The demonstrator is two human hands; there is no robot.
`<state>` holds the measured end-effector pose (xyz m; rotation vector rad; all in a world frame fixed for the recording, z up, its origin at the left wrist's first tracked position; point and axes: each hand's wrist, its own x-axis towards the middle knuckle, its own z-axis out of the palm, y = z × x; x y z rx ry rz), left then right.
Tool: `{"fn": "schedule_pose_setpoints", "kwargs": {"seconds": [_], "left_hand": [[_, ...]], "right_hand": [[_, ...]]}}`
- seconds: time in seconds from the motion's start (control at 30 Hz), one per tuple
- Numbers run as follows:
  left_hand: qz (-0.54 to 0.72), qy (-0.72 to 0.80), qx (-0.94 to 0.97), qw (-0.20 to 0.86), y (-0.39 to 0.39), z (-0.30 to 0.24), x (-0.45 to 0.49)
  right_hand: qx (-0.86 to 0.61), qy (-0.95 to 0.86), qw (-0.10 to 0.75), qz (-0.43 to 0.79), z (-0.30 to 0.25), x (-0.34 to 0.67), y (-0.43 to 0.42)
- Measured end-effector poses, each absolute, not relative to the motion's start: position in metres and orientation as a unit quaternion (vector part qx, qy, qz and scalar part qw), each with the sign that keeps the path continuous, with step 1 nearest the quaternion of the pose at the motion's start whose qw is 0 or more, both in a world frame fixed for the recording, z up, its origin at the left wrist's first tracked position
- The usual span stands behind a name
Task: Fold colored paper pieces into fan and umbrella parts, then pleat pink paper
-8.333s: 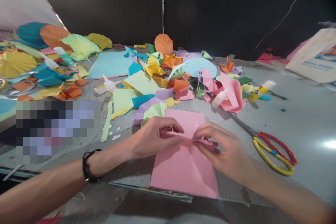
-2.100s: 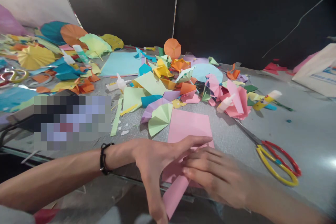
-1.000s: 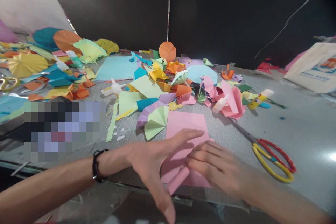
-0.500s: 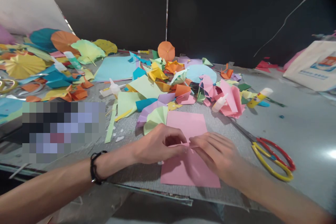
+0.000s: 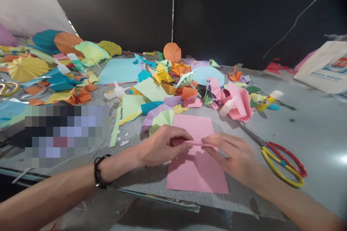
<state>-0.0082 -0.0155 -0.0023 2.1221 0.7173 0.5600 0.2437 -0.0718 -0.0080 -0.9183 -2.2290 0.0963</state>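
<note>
A narrow folded strip of pink paper (image 5: 197, 143) is stretched sideways between my hands. My left hand (image 5: 164, 146) pinches its left end between thumb and fingers. At the other end, my right hand (image 5: 235, 153) is closed on it with thumb below and fingers above. Under both hands a flat pink paper sheet (image 5: 196, 178) lies on the table, partly in their shadow. Just past my left hand sit a pale green pleated paper fan (image 5: 162, 120) and a purple one (image 5: 149, 119). Scissors (image 5: 284, 164) with red and yellow handles rest right of my right hand.
Coloured paper scraps (image 5: 162, 86) pile up behind the sheet. Among them are glue bottles (image 5: 227, 106) and a glue stick (image 5: 269, 101). A printed white bag (image 5: 325, 68) stands far right. At left is a blurred-out patch (image 5: 66, 135). The table's front edge (image 5: 162, 200) is close.
The pink strip has turned to show more of its length between my hands. My right hand has shifted slightly right, widening the gap between the fingertips.
</note>
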Motion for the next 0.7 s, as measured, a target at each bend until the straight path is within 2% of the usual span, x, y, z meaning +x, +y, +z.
{"fn": "schedule_pose_setpoints", "kwargs": {"seconds": [0.27, 0.47, 0.53, 0.63, 0.7], "left_hand": [[0.267, 0.304, 0.827, 0.391, -0.0154, -0.0005, -0.0077], [0.191, 0.288, 0.785, 0.514, -0.0137, 0.0011, -0.0094], [0.209, 0.284, 0.793, 0.496, -0.0145, 0.0001, -0.0087], [0.267, 0.28, 0.828, 0.406, -0.0167, -0.0015, -0.0075], [0.271, 0.283, 0.813, 0.43, -0.0176, -0.0008, -0.0078]], "right_hand": [[-0.384, -0.829, 0.403, 0.059, -0.0089, 0.2449, -0.0721], [-0.33, -0.868, 0.371, 0.024, -0.0062, 0.2482, -0.0738], [-0.328, -0.87, 0.368, 0.013, -0.0067, 0.2482, -0.0727], [-0.334, -0.868, 0.368, 0.006, -0.0067, 0.2468, -0.0704], [-0.339, -0.863, 0.374, 0.006, -0.0049, 0.2454, -0.0698]]}}
